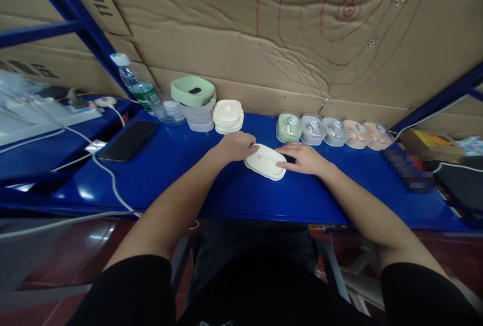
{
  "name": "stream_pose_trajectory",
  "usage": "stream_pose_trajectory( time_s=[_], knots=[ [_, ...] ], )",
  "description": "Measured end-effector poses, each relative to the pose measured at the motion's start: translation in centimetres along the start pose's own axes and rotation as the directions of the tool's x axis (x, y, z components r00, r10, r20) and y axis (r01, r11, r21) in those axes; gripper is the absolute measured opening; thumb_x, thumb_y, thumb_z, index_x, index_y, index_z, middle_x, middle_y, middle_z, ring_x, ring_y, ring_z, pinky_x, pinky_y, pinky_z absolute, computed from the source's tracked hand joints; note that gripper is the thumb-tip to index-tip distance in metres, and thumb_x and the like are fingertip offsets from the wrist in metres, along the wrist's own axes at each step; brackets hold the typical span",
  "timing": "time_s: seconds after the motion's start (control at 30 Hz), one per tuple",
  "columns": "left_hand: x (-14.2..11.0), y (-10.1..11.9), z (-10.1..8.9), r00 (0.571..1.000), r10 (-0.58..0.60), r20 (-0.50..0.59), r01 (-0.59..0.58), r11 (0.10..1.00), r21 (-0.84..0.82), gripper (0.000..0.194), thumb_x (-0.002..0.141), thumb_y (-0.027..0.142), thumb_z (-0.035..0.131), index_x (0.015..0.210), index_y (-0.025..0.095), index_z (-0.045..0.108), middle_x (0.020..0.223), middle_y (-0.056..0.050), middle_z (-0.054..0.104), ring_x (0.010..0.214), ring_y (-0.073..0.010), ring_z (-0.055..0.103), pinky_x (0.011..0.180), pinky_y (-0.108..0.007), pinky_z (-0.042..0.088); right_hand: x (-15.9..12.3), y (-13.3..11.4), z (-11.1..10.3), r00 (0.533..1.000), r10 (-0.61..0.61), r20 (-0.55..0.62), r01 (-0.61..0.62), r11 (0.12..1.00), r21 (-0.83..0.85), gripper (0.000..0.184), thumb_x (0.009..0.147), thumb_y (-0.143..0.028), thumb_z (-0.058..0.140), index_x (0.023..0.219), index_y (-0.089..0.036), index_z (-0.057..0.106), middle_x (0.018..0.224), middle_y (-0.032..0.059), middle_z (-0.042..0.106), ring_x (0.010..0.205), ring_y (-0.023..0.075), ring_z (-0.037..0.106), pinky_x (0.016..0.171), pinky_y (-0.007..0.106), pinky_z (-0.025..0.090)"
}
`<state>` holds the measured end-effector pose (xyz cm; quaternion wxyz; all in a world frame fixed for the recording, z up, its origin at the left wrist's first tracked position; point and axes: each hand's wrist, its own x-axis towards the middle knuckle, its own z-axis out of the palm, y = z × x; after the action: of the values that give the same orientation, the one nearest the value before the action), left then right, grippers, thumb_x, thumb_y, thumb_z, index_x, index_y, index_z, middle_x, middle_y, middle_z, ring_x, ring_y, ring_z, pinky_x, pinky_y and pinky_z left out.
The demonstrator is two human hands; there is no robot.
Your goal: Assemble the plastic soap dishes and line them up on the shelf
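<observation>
Cream dish (265,161) at front-middle of blue desk (234,195), between both hands. Grip: left hand (237,146) and right hand (305,158) each clamped on an end, thumbs over rim. Looks like light, stiff plastic, probably a bit slick; best held by opposite rims. Dish looks empty. Behind: cream stack (228,116), green tub (192,90) atop grey tubs (199,114), lidded green box (289,129), contents unclear.

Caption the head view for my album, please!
Both hands hold a cream plastic piece at a blue table.
</observation>
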<state>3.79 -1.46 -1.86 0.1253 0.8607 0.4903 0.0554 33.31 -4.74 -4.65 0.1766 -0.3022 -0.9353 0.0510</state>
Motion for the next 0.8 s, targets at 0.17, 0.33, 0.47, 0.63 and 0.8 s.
stream_pose_trajectory(
  time_s=[0.17, 0.33, 0.47, 0.63, 0.8],
  knots=[
    [0.0, -0.5, -0.6, 0.995, -0.031, -0.09, 0.027, 0.999, -0.043, 0.037, 0.1, 0.054, 0.058, 0.105, 0.024, 0.079, 0.109, -0.008, 0.079, 0.103, -0.0279, 0.072, 0.085, -0.037, 0.051, 0.1, 0.3, 0.0, 1.0, 0.007, 0.006, -0.008, 0.999, 0.045, 0.046, 0.109, -0.053, 0.057, 0.138, -0.021, 0.075, 0.131, 0.0129, 0.08, 0.12, 0.031, 0.076, 0.104, 0.052, 0.061],
    [-1.0, -3.6, -3.4, 0.683, -0.259, -0.683, 0.186, 0.966, -0.18, 0.034, 0.098, 0.044, 0.069, 0.125, 0.023, 0.073, 0.142, -0.013, 0.063, 0.135, -0.0341, 0.06, 0.107, -0.047, 0.048, -0.1, 0.8, 0.1, 0.999, 0.037, 0.0, -0.037, 0.998, 0.059, 0.05, 0.108, -0.055, 0.059, 0.138, -0.018, 0.075, 0.129, 0.0161, 0.08, 0.12, 0.0341, 0.076, 0.104, 0.055, 0.061],
    [-2.1, -7.4, -5.1, 0.482, -0.379, -0.79, 0.311, 0.917, -0.25, 0.055, 0.096, 0.053, 0.077, 0.136, 0.016, 0.068, 0.161, -0.017, 0.045, 0.151, -0.0378, 0.04, 0.114, -0.057, 0.032, -0.2, 1.0, 0.3, 0.998, 0.059, -0.01, -0.058, 0.995, 0.075, 0.049, 0.107, -0.055, 0.062, 0.139, -0.02, 0.075, 0.132, 0.0159, 0.079, 0.123, 0.0346, 0.075, 0.108, 0.056, 0.06],
    [-2.2, -9.9, -4.9, 0.449, -0.543, -0.71, 0.362, 0.837, -0.41, 0.082, 0.085, 0.072, 0.076, 0.144, 0.017, 0.061, 0.171, -0.016, 0.038, 0.157, -0.0428, 0.033, 0.112, -0.062, 0.026, -0.3, 1.0, 0.2, 0.998, 0.066, -0.003, -0.066, 0.994, 0.083, 0.051, 0.106, -0.057, 0.062, 0.14, -0.02, 0.074, 0.133, 0.0152, 0.079, 0.124, 0.0345, 0.075, 0.109, 0.057, 0.06],
    [-2.0, -10.7, -4.6, 0.51, -0.567, -0.646, 0.233, 0.815, -0.531, 0.063, 0.083, 0.069, 0.069, 0.125, 0.023, 0.07, 0.15, -0.004, 0.063, 0.16, -0.04, 0.031, 0.114, -0.064, 0.023, -0.4, 1.2, 0.1, 0.997, 0.077, -0.003, -0.077, 0.993, 0.093, 0.058, 0.101, -0.062, 0.067, 0.143, -0.021, 0.073, 0.135, 0.0158, 0.078, 0.127, 0.0362, 0.074, 0.11, 0.057, 0.06]
  ],
)
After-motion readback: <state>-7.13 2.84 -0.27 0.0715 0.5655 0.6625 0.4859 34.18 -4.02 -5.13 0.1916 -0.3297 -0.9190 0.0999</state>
